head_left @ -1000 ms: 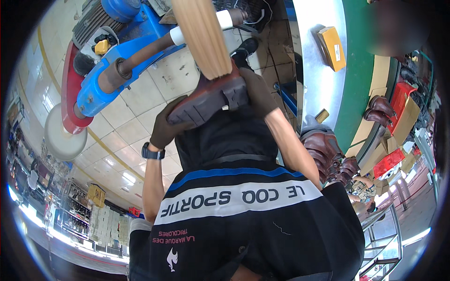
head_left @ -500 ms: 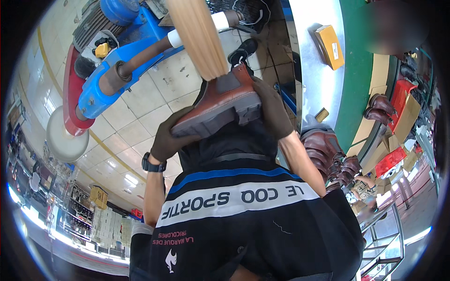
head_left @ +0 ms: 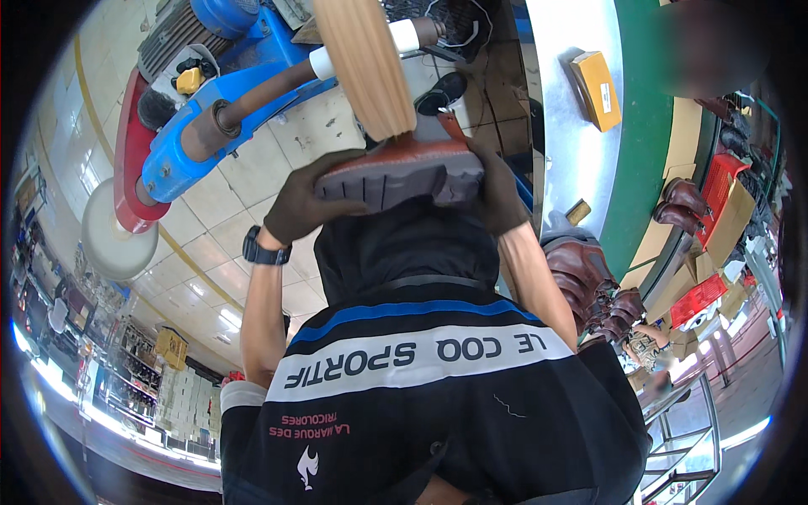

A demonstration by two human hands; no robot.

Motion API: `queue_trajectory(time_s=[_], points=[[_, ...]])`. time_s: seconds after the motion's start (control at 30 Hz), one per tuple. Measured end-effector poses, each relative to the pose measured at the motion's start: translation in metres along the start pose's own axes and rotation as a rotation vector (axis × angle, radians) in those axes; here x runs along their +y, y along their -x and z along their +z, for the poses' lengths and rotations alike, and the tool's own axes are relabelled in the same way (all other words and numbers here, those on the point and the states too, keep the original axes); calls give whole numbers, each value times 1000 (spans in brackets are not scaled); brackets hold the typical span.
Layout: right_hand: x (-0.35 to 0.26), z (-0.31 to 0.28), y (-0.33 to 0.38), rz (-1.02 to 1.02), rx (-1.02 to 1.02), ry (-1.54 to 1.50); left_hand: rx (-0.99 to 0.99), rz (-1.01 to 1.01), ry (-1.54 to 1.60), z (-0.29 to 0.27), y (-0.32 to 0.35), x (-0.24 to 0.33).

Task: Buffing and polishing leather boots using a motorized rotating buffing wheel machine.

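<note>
Head view, hands at centre. My left hand, gloved dark, has its fingers clamped on one end of a brown boot, at about 9 o'clock of the boot; my right hand, also gloved, has its fingers clamped on the other end, at about 3 o'clock. The boot is held with its grey treaded sole turned toward me and its upper edge touching the pale buffing wheel, which stands at 12 o'clock of the boot. The wheel sits on a shaft of the blue polishing machine, at 10 o'clock. A black wristwatch circles my left wrist. More brown boots stand at 4 o'clock, beside a green counter edge. A yellow box lies at 2 o'clock on the grey tabletop.
</note>
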State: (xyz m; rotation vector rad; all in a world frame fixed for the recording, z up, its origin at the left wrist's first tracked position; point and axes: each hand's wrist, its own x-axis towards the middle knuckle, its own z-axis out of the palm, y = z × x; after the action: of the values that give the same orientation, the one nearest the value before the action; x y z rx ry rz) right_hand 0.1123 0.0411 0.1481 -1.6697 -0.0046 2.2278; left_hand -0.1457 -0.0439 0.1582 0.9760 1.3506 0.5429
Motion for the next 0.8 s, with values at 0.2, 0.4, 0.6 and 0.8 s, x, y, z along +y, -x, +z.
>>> queue_trajectory(time_s=[0.2, 0.4, 0.6, 0.8], points=[[-4, 5, -17, -302, -101, 348, 17, -51, 73, -10, -2, -1], [5, -23, -10, 52, -162, -160, 24, 16, -5, 5, -1, -2], [-13, -19, -4, -496, -167, 496, 160, 118, -1, 11, -10, -8], [-1, -45, -25, -272, -135, 110, 291, 117, -46, 23, -8, -5]])
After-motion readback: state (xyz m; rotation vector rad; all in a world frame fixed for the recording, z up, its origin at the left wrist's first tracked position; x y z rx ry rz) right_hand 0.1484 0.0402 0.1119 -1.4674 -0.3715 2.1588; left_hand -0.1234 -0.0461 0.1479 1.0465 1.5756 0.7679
